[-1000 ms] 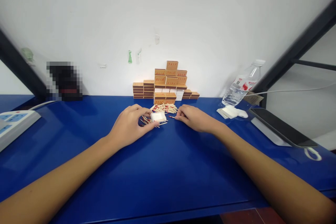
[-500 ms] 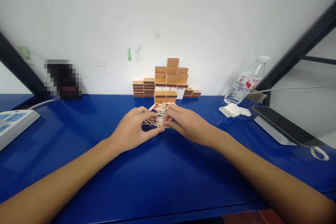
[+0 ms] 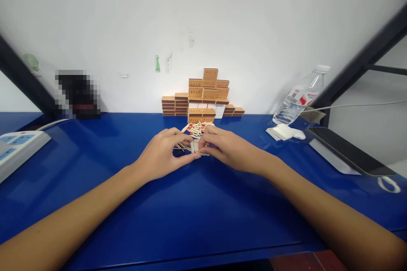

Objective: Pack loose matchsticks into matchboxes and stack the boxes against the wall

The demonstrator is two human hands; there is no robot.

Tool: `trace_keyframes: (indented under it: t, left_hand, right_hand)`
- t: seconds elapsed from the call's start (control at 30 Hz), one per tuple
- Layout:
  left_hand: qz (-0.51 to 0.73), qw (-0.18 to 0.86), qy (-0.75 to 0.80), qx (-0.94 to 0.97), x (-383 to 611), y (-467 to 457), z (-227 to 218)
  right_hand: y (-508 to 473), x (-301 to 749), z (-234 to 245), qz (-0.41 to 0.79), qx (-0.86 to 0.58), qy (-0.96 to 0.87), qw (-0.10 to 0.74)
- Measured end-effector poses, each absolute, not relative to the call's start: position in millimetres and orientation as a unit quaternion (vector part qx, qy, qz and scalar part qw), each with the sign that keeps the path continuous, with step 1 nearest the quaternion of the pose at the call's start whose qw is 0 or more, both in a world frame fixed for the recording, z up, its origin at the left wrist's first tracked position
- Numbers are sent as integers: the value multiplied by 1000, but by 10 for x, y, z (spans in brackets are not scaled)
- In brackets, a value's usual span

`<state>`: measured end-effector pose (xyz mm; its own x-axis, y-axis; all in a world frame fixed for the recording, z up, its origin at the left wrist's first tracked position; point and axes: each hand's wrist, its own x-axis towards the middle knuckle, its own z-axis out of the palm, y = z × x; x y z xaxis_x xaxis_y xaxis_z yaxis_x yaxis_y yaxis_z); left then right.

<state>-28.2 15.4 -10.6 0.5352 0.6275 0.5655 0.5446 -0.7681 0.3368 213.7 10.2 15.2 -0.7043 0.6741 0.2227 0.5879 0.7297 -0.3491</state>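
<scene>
- Tray (image 3: 195,145): small, white and open-topped, nearer the tabletop's (image 3: 178,216) back edge than its front edge, about midway between the ends. Its near left inside shows pale; the right fingers hide the rest, so its full contents cannot be told.
- Left hand (image 3: 165,153): clamped on the tray's left end, thumb at the near side, fingers at the far side.
- Right hand (image 3: 227,147): thumb and fingertips close together at the tray's right part, reaching over its opening; whether they grip a match is hidden.
- Matches (image 3: 197,128): loose and crossed, red-tipped, just beyond the tray toward the back edge; more lie beside it, under the left fingers.
- Boxes (image 3: 210,93): stacked in steps along the back edge, against the wall (image 3: 254,42); their insides are out of sight. Two short piles stand in front, nearest the matches.
- Bottle (image 3: 295,101): near the back right corner, capped, with clear liquid inside; the level is hard to read.
</scene>
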Motion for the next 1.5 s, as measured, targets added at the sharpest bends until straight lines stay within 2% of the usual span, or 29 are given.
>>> trace_keyframes:
  t: [0.2, 0.47, 0.77, 1.1, 1.33, 1.5]
  left_hand:
    - [352, 46, 331, 874, -295, 165, -116]
    - [400, -57, 402, 822, -472, 372, 15]
    - [394, -42, 415, 819, -522, 453, 7]
    - [392, -62, 412, 820, -526, 466, 10]
    - [389, -66, 412, 821, -499, 442, 5]
    - [386, -67, 415, 821, -507, 447, 3]
  right_hand:
    - [84, 2122, 134, 125, -370, -905, 167]
    - [170, 2117, 10, 60, -413, -848, 325]
    - [173, 1823, -197, 82, -405, -875, 253]
    - [238, 1736, -125, 83, -450, -874, 162]
    - [242, 1790, -111, 71, -439, -878, 179]
    - [269, 1754, -127, 59, -438, -885, 145]
